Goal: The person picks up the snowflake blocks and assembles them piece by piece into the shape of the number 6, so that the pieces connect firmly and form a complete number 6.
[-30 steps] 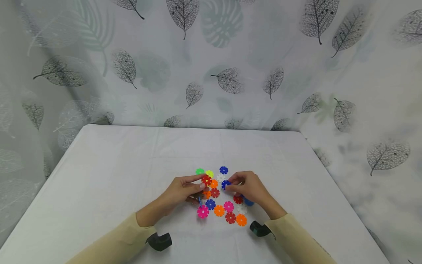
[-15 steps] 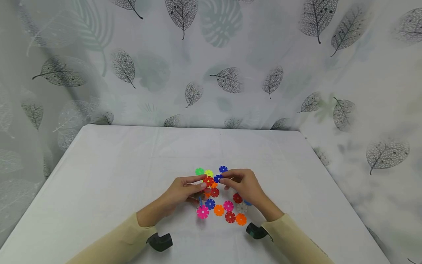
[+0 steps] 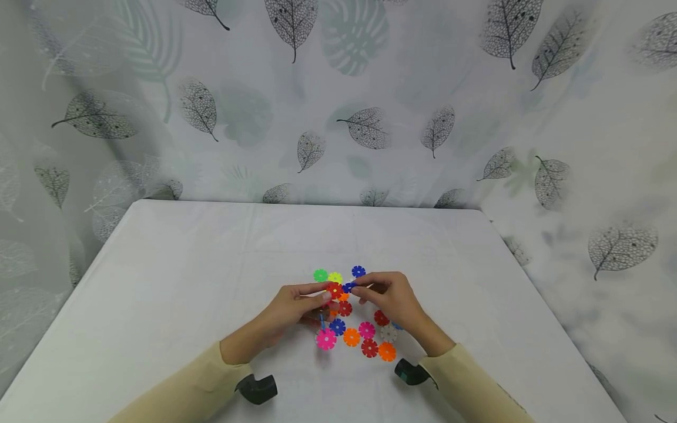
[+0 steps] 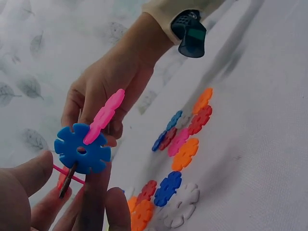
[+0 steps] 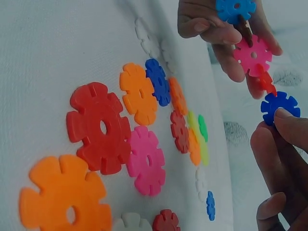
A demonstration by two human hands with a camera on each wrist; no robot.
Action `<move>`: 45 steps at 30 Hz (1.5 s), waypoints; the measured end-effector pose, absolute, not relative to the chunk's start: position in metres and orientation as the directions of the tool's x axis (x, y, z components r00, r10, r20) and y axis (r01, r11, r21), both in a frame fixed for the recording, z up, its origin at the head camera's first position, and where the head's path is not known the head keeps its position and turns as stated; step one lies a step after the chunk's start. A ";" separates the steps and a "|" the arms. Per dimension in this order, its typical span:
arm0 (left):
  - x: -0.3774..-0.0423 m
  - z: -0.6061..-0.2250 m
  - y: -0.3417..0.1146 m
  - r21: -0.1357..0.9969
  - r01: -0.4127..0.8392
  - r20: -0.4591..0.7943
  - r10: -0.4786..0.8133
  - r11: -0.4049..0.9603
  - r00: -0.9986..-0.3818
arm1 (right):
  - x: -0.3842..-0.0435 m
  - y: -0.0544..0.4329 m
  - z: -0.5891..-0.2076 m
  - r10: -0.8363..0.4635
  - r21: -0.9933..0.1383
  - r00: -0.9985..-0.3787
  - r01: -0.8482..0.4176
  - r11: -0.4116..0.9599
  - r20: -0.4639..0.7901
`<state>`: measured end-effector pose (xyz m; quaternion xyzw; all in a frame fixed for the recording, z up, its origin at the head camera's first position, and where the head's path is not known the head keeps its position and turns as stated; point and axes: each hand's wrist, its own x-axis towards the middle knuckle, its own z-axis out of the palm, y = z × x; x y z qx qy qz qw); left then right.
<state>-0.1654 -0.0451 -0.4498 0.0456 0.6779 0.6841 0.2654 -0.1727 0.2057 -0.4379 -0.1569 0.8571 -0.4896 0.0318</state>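
My left hand [image 3: 288, 308] holds a chain of notched plastic flower discs. In the left wrist view, a pink disc [image 4: 108, 113] slots into a light blue disc [image 4: 67, 144], with a brown disc [image 4: 69, 179] below. The right wrist view shows another pink disc [image 5: 245, 58] further along, then a red disc [image 5: 266, 83] seen edge-on. Thumb and index finger of my right hand [image 3: 394, 296] pinch a dark blue disc [image 5: 276, 102] by its lower part. Its upper edge meets the red disc's edge. Both hands are raised over the table.
Loose discs lie on the white table [image 3: 211, 247] under and between the hands, among them an orange disc [image 3: 387, 352], a green disc [image 3: 320, 275] and a blue disc [image 3: 358, 271]. A leaf-patterned curtain [image 3: 254, 117] hangs behind. Dark wrist devices [image 3: 256, 389] sit at both cuffs.
My right hand has moved left, bringing the dark blue disc to the red disc in the left hand's chain. Over the last half second, both hands have stayed nearly in place.
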 end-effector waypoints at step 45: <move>-0.163 -0.445 -0.033 0.950 -0.171 -0.266 0.387 0.262 -0.883 | -0.156 0.188 -0.448 -0.351 -0.703 -0.834 -0.549 0.452 0.426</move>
